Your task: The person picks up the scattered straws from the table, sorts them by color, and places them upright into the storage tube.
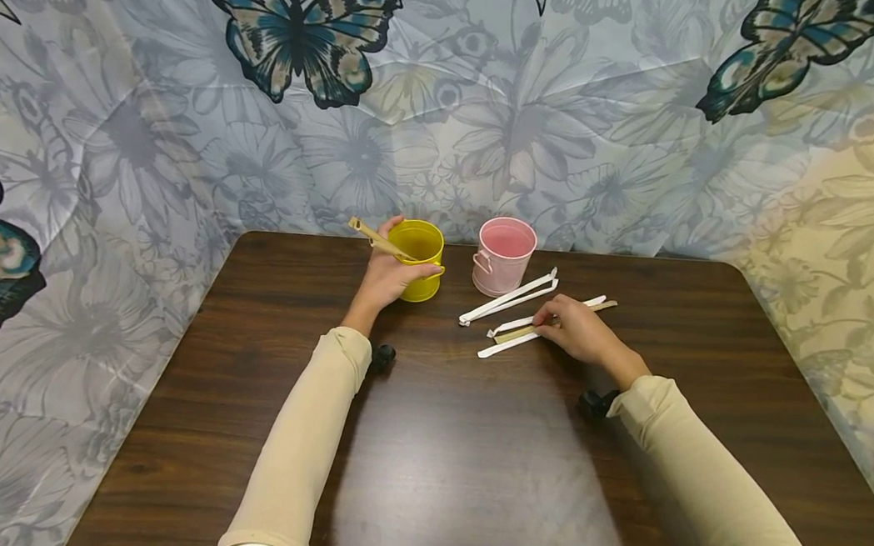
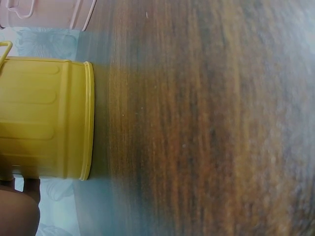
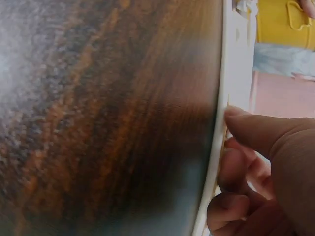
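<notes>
My left hand point(image 1: 389, 279) grips the small yellow bucket point(image 1: 421, 289) at its left side, thumb near the rim's front and fingers behind. Tan wrapped straws point(image 1: 375, 237) lean out of that bucket, over the hand. In the left wrist view the yellow bucket point(image 2: 34, 113) shows its ribbed side. My right hand point(image 1: 579, 331) pinches a tan straw point(image 1: 512, 336) lying between white wrapped straws on the table. In the right wrist view a white straw point(image 3: 220, 118) runs in front of the thumb and curled fingers, partly hiding the tan one.
A pink bucket point(image 1: 507, 264) stands right of the yellow one, near the table's back edge. In front of it lie two white wrapped straws point(image 1: 513, 294). The dark wooden table point(image 1: 463, 455) meets a butterfly-patterned cloth point(image 1: 369, 152) behind.
</notes>
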Tool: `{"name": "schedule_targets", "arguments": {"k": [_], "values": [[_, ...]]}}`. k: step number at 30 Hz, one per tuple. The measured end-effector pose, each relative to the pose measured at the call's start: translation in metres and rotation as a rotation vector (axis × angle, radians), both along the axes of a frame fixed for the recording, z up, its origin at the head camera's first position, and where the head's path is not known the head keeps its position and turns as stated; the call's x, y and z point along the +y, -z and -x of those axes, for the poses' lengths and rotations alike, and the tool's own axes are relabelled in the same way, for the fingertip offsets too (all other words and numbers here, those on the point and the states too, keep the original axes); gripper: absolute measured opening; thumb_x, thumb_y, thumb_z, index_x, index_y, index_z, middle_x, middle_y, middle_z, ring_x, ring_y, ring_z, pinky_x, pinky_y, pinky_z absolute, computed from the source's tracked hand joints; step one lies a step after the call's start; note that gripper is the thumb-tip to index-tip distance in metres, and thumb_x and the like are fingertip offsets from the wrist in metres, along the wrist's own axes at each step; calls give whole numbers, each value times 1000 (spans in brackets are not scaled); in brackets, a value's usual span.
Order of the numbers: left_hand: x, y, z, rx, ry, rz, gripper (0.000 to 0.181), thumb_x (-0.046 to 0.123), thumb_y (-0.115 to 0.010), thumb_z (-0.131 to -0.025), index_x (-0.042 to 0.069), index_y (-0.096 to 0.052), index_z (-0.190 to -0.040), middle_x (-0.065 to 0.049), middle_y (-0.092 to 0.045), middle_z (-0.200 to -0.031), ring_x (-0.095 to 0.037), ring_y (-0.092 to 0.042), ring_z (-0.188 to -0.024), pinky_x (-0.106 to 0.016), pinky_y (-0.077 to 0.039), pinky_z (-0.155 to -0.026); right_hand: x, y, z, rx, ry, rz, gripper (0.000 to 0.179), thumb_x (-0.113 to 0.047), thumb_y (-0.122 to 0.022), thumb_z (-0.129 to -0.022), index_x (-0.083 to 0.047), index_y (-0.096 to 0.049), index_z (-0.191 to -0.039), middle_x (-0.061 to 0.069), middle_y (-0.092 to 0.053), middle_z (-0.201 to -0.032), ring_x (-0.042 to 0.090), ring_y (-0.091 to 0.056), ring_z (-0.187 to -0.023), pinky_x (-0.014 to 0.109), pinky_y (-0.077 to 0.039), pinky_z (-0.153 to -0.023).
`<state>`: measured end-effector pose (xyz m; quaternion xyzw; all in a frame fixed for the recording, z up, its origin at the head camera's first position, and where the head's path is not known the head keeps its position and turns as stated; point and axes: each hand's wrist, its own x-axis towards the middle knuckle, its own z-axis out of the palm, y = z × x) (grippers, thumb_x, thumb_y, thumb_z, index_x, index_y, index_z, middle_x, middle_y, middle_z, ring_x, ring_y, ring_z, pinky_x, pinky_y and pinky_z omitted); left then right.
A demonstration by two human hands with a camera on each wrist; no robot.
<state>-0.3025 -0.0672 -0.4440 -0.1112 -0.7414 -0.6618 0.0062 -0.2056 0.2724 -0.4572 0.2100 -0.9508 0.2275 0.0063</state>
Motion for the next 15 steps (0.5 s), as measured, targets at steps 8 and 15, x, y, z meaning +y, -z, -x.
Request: {"name": "schedule_targets", "arguments": {"k": [8,15], "values": [[2,9,6,16,-19,8,114,13,-96,-67,14,-26,-157,-16,-52,-143,-31,-53,-130,-44,-44,-116,3,2,-1,-50,-31,-14,12,-12,-74,-92,-5,-73,-102,14,-65,-102,27,-59,-95,44,-49,-85],[0,10,6,27,-29,8,112,12,-96,-67,14,-28,-155,-16,-52,-142,-30,-53,-130,-44,-44,-116,2,6,0,-24,-34,-10,11,-9,-77,-89,-5,-68,-95,12,-65,-98,29,-64,-95,47,-51,-87]]}}
